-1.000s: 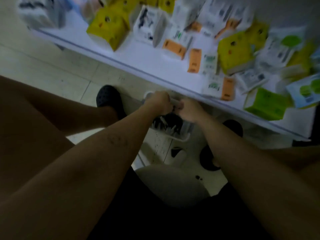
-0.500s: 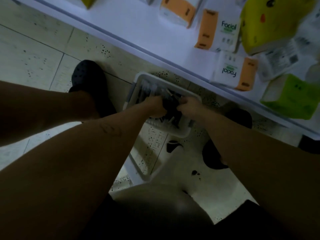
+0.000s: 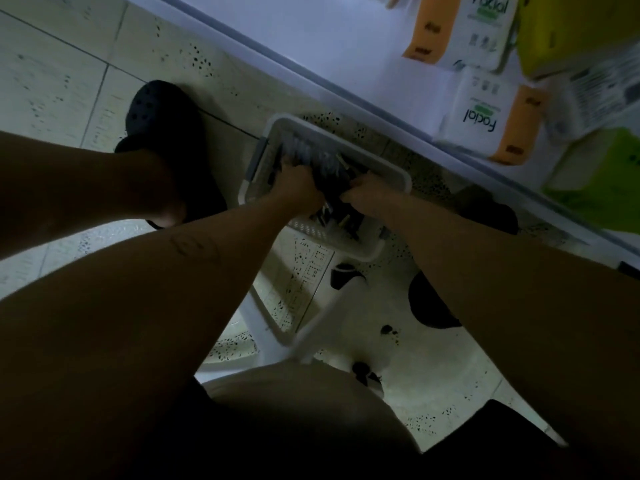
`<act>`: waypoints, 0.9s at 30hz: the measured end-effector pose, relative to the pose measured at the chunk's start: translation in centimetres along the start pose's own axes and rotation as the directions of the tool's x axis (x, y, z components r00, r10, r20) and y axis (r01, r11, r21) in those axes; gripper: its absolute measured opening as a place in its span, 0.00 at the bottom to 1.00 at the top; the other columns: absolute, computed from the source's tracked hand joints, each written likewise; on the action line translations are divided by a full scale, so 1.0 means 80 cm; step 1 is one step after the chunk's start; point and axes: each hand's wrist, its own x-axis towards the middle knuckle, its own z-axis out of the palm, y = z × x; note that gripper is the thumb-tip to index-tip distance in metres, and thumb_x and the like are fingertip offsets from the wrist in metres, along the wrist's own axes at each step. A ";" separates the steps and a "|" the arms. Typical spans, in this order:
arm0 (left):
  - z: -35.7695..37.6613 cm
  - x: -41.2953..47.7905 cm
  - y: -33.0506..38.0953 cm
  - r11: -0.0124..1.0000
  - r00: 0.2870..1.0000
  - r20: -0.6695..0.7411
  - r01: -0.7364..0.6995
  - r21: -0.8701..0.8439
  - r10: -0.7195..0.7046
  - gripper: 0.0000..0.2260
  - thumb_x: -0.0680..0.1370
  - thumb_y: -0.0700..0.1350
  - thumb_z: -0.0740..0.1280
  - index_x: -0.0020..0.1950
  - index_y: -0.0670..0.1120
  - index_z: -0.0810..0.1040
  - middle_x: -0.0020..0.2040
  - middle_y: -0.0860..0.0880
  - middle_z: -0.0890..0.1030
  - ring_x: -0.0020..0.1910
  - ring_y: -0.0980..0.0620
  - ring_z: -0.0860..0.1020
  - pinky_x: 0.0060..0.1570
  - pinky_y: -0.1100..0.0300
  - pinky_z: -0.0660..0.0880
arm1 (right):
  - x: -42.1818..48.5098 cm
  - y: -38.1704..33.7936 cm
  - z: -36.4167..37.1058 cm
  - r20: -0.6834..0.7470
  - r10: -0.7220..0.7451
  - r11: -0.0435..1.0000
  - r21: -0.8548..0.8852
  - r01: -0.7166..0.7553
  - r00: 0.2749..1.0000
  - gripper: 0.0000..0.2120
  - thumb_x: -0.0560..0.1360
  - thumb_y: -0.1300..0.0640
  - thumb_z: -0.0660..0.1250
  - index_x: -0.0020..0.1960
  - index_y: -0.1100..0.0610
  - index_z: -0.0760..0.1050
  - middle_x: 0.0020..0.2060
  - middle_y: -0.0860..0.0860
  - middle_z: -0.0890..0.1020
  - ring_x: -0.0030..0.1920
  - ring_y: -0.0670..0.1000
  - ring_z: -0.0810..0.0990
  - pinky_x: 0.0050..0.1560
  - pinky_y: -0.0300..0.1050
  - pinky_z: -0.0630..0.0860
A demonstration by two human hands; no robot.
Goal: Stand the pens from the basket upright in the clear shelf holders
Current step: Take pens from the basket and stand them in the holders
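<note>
While I bend low over the speckled tile floor (image 3: pixel 52 64), both my hands are down inside the white basket (image 3: pixel 304 228), which sits on the tiles just below the edge of the white shelf (image 3: pixel 311 39). My left hand (image 3: pixel 294 178) is buried in the pens (image 3: pixel 327 168) – a dark, jumbled heap lying flat along the basket – and its fingers are curled round a clump of them. My right hand (image 3: pixel 363 195) comes in from the other side with its fingers curled on the same heap, so the two fists nearly meet with pens between them. In this dim light and blur I cannot tell how many pens either hand has. A few loose pens poke out below my wrists near the basket's closer wall.

My left foot, in a black perforated clog (image 3: pixel 156 112), stands just beside the basket's grey-handled end, and a second dark shoe (image 3: pixel 485 209) shows past my right forearm. A white frame (image 3: pixel 277 330) crosses the floor between my knees, nearer to me than the basket. Up on the shelf lie tissue packs (image 3: pixel 485 119) in white and orange marked "Facial" – with yellow and green packs further right.
</note>
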 end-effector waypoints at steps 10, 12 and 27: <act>-0.020 -0.025 -0.002 0.921 0.987 0.098 0.154 -0.358 -0.127 0.14 0.79 0.42 0.66 0.63 0.39 0.74 0.52 0.45 0.77 0.48 0.50 0.76 0.44 0.61 0.73 | 0.008 0.014 0.016 -0.030 -0.055 0.993 -0.109 0.052 0.998 0.15 0.76 0.63 0.62 0.61 0.65 0.73 0.61 0.61 0.74 0.58 0.60 0.76 0.61 0.55 0.76; -0.020 -0.021 -0.003 0.916 0.987 0.096 0.153 -0.370 -0.126 0.13 0.79 0.42 0.66 0.62 0.39 0.75 0.52 0.43 0.78 0.49 0.49 0.76 0.48 0.59 0.74 | 0.007 0.015 0.018 -0.027 -0.072 0.990 -0.128 0.068 0.997 0.16 0.76 0.63 0.62 0.63 0.62 0.71 0.66 0.61 0.68 0.60 0.59 0.73 0.62 0.53 0.74; -0.005 -0.008 -0.007 0.886 0.984 -0.067 0.116 -0.449 -0.163 0.09 0.77 0.39 0.65 0.51 0.35 0.79 0.46 0.38 0.82 0.46 0.43 0.80 0.50 0.50 0.80 | 0.019 0.018 0.018 0.061 -0.141 0.897 -0.415 0.154 0.988 0.17 0.82 0.61 0.53 0.68 0.63 0.70 0.64 0.61 0.74 0.66 0.61 0.70 0.66 0.49 0.65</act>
